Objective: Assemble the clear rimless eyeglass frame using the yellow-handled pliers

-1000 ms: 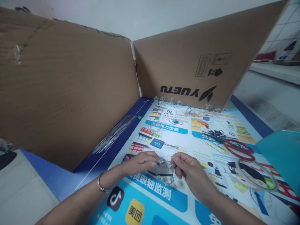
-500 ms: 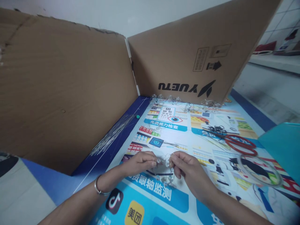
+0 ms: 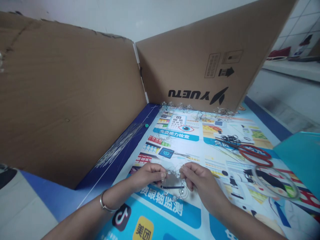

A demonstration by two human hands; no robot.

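Thin silvery wire with clear beads [image 3: 175,197] hangs in a loose loop between my two hands, low over the printed sheet. My left hand [image 3: 150,175], with a metal bangle on the wrist, pinches the loop's left side between thumb and fingers. At its upper right, my right hand [image 3: 195,175] pinches the wire, with a fine end standing up by the fingertips. The hands are a short gap apart. Exactly how the wire runs inside the fingers is hidden.
Straight wires [image 3: 120,145] lie along the left cardboard panel [image 3: 67,100]. Red-handled scissors [image 3: 255,155], black bands [image 3: 231,138] and a clear round dish [image 3: 275,183] lie to the right. Beaded wire pieces [image 3: 180,106] line the back panel [image 3: 200,60]. A teal container [image 3: 300,153] stands far right.
The beaded loop has turned and spread open a little between my hands. Both hands stay pinched in nearly the same place. The camera view has shifted slightly.
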